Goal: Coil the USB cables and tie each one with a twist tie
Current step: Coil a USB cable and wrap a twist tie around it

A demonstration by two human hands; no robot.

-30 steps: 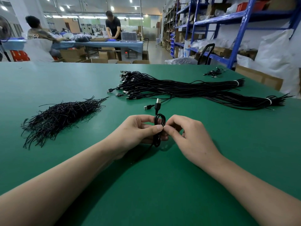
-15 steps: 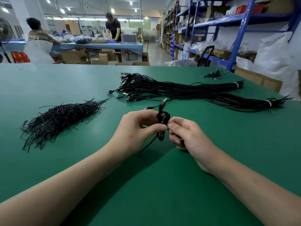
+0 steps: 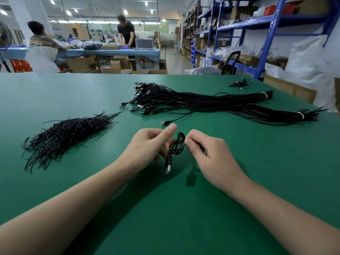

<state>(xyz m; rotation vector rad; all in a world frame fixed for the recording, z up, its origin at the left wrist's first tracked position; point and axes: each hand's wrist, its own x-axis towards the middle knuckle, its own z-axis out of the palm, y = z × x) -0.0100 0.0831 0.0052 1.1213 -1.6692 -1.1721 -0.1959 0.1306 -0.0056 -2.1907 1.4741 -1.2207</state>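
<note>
Currently, from the head camera, the small coiled cable (image 3: 177, 145) hangs just above the green table (image 3: 257, 162) between both hands, its USB plug (image 3: 168, 165) dangling below. The right hand (image 3: 207, 155) pinches the coil's upper edge between thumb and fingertip. The left hand (image 3: 149, 146) sits just beside it, thumb lifted and blurred, fingers loosely curled; I cannot tell whether they touch the cable. Whether a tie already cinches the coil's waist is too fine to see. With one small pinch bearing it, the loops could spring apart if that hold slackens, the plug's weight helping. The twist ties (image 3: 68, 133) lie well left, and the uncoiled cable bundle (image 3: 202, 103) lies beyond.
</note>
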